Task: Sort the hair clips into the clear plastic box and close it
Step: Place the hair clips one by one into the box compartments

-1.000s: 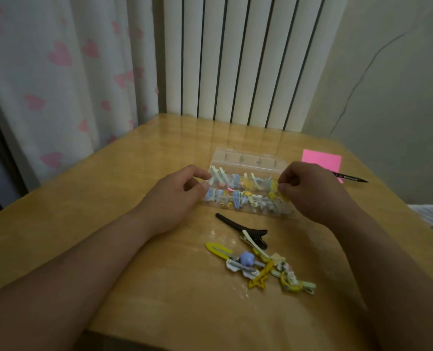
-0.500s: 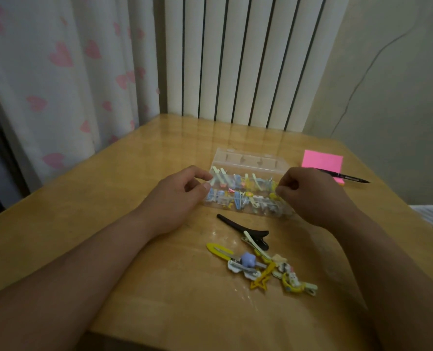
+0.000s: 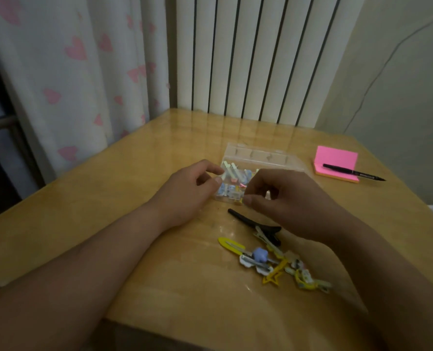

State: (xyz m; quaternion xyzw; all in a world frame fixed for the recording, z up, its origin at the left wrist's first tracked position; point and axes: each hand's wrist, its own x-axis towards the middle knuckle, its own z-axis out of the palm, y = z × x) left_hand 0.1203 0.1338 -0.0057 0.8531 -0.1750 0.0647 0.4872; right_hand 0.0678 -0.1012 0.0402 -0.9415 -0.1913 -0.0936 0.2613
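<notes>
Left hand [image 3: 185, 196] and right hand [image 3: 290, 198], each continuous with a bare forearm: left forearm [image 3: 83, 262], right forearm [image 3: 387, 274]. Both forearms broaden from the wrist toward the lower frame edge. Fingernails appear short. Finer surface detail is lost in the dim light.

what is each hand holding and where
Left hand pinches the box by its left end. Right hand curls over the box's front; any hold cannot be told.

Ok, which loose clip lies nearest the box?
The black clip: long, dark, just in front of the box; the coloured clips lie farther off.
</notes>
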